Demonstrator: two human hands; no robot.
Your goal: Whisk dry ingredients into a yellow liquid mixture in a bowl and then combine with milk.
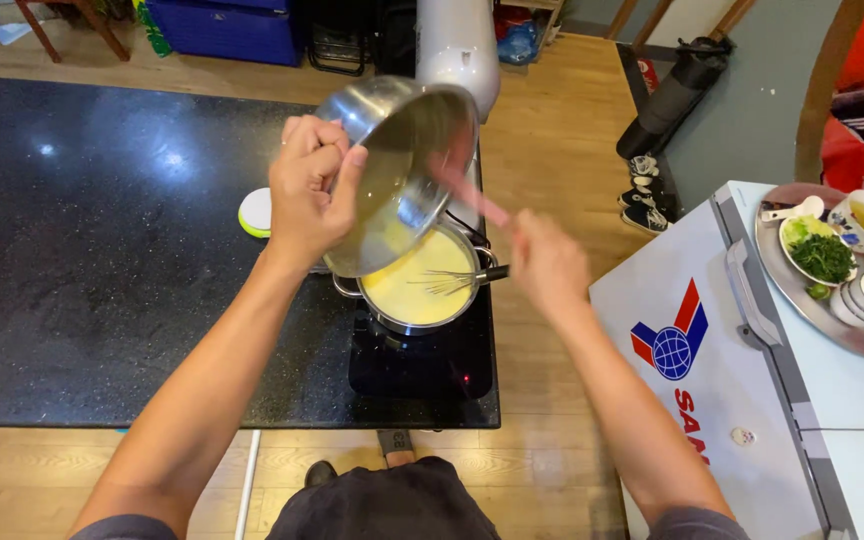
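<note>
- The left hand (304,195) grips the rim of a steel bowl (402,165) and tips it steeply, mouth toward the near right, so that what is left inside can run down into the pot (422,290) just below
- The right hand (547,265) is closed around a pink spatula (472,195), blurred, whose blade reaches into the tilted bowl to scrape its wall
- The pot sits on a small black cooktop (422,370) at the right end of the dark counter (102,250) and holds pale yellow batter
- A whisk (452,282) lies in the batter, handle resting on the pot's right rim, free of both hands
- On the white chest freezer (712,380) at the right, a tray (802,300) of small dishes stands well apart
</note>
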